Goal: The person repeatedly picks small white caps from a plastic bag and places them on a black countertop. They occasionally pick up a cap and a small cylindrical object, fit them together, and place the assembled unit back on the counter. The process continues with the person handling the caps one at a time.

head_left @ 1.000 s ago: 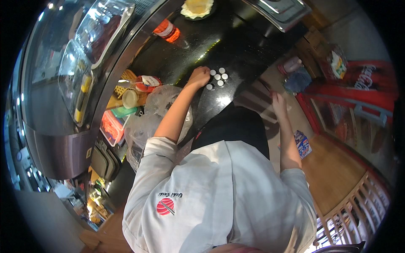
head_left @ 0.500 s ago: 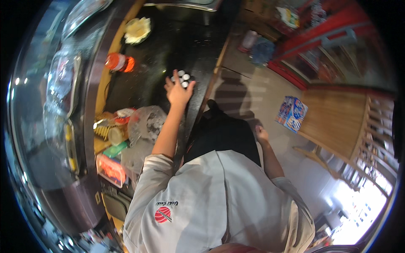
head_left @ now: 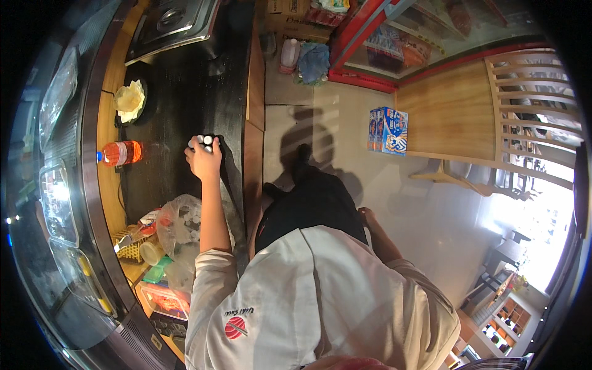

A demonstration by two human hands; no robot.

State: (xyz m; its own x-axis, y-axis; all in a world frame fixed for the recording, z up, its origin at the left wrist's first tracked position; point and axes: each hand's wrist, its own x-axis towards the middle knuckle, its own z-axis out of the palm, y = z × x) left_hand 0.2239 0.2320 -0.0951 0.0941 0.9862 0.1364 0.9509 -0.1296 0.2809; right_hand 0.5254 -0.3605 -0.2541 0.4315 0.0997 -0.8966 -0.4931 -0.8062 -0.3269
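My left hand (head_left: 205, 161) is on the black counter (head_left: 176, 80), its fingers curled round a tight cluster of small white-topped containers (head_left: 208, 140). Fingers and palm cover part of the cluster, so its lower parts are hidden. To the hand's left, an orange-red bottle (head_left: 121, 153) with a blue cap lies on its side. Farther off, a pale yellow, ruffled bowl-like piece (head_left: 129, 100) sits on a dark plate. Nearer to me, beside my left forearm, is a clear plastic bag (head_left: 179, 223) with small pale pieces inside. My right hand (head_left: 366, 217) hangs by my thigh, its fingers mostly hidden.
A metal tray (head_left: 176, 21) stands at the counter's far end. Near left are a yellow basket (head_left: 131, 248) and a tub of orange food (head_left: 165, 300). Right of the counter is the floor (head_left: 345, 120), with a red-framed glass cabinet (head_left: 364, 77) and a wooden table (head_left: 447, 108) holding blue boxes (head_left: 388, 131).
My left hand's spread fingers have closed in around the white-topped cluster. The whole view has turned, shifting counter and table. My right hand still hangs at my side.
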